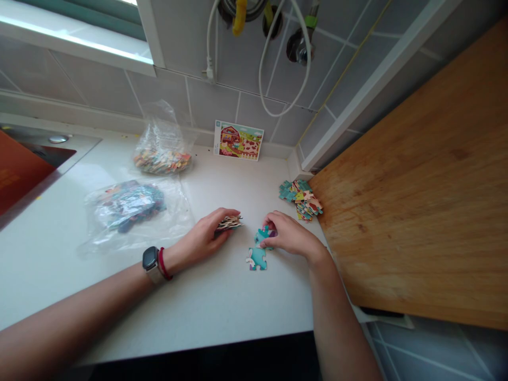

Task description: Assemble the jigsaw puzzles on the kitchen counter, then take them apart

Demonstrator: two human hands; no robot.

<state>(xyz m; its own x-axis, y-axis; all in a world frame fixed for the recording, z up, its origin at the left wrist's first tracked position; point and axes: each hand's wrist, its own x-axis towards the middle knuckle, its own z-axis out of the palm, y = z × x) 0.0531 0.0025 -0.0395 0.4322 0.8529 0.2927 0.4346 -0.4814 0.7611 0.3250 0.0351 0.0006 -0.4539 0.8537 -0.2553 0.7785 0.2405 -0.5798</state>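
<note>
My left hand [207, 232] is closed around a stack of jigsaw puzzle pieces [229, 223], their edges facing right, low over the white counter. To its right, the fingers of my right hand [289, 233] pinch a teal puzzle piece [262, 235] with some purple on it. Just below that lies another teal piece [257, 259] with a white shape at its left side. From this angle I cannot tell whether the two pieces touch. A loose pile of puzzle pieces [302, 199] rests farther back, against the wooden board.
Two clear plastic bags of puzzle pieces, one upright [162, 159] and one flat [127, 206], occupy the counter's left. A farm picture card [238, 141] leans on the tiled wall. A large wooden board [416, 185] bounds the right side. A white cable [262, 79] hangs above.
</note>
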